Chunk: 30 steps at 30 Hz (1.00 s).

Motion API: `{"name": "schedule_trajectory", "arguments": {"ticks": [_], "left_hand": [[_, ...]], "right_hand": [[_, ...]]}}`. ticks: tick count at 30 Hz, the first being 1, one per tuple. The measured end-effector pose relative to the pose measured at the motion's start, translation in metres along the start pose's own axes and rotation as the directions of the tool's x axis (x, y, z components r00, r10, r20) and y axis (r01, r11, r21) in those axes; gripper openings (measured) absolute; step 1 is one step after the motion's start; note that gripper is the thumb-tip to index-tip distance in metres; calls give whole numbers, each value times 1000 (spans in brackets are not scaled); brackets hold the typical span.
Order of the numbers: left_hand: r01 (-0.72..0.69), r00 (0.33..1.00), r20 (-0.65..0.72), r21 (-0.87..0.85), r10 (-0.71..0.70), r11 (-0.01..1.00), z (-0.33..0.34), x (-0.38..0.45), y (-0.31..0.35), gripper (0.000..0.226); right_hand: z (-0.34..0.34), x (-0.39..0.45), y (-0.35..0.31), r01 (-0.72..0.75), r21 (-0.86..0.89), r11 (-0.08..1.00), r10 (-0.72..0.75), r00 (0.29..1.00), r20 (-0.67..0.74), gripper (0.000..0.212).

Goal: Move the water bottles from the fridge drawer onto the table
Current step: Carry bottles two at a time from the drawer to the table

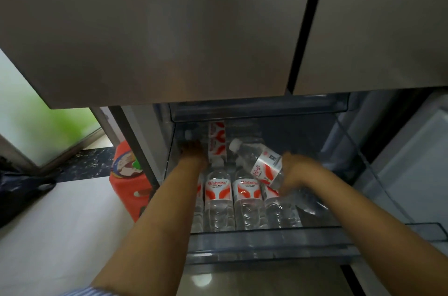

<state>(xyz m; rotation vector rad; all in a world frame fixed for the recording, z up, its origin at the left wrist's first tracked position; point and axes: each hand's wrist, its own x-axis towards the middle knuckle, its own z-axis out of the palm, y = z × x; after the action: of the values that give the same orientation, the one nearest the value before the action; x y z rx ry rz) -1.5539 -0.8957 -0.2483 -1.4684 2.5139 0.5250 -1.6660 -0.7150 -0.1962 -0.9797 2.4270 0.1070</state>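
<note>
the water bottles (pixel 219 198) lay in the open fridge drawer (pixel 266 244), side by side in a row with their red-and-white labels facing up and their caps pointing toward the back. one raised bottle (pixel 260 166) was tilted above that row, white cap up and to the left, its lower part gripped in the right hand (pixel 292 170), whose fingers were wrapped around the label end. another bottle (pixel 216 141) lay further back in the drawer, its label showing just beside the left hand (pixel 192 151). the left hand reached deep into the back left corner; motion blur hid its fingers, so i could not tell whether they were clenched on anything or loose. a white cap showed dimly just above that hand. both bare forearms stretched in from the bottom edge, and a striped sleeve (pixel 89 292) showed at the left arm. the closed fridge doors (pixel 169 29) filled the upper part of the view. to the left of the fridge stood a red container (pixel 128 184) on the pale floor (pixel 60 235), with a dark bag (pixel 19 189) further left.
</note>
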Motion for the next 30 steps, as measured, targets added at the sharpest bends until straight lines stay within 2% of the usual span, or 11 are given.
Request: {"name": "schedule_trajectory", "arguments": {"ticks": [4,7,9,16,20,25,30], "left_hand": [[1,996,-91,144,12,990,9,8,2,50],[-56,983,-154,276,102,960,7,14,1,44],[-84,973,-180,297,142,951,2,14,0,40],[-216,930,-194,404,314,889,-12,-31,13,44],[-302,921,-129,359,368,883,-25,-59,12,41],[-464,863,-66,285,501,839,-48,-83,23,44],[-479,861,-122,134,494,868,-61,-108,7,51]], "right_hand": [[8,8,2,135,82,987,-134,991,-25,68],[13,8,-1,220,45,974,-215,972,-99,68],[12,7,-3,261,19,965,-256,957,-133,71],[11,-3,-8,280,8,960,-273,940,-203,66],[15,-15,-5,285,36,958,-275,946,-173,65],[18,-22,-13,262,-74,962,-272,941,-202,76],[17,-28,-19,367,-187,911,-388,917,-92,74]]}}
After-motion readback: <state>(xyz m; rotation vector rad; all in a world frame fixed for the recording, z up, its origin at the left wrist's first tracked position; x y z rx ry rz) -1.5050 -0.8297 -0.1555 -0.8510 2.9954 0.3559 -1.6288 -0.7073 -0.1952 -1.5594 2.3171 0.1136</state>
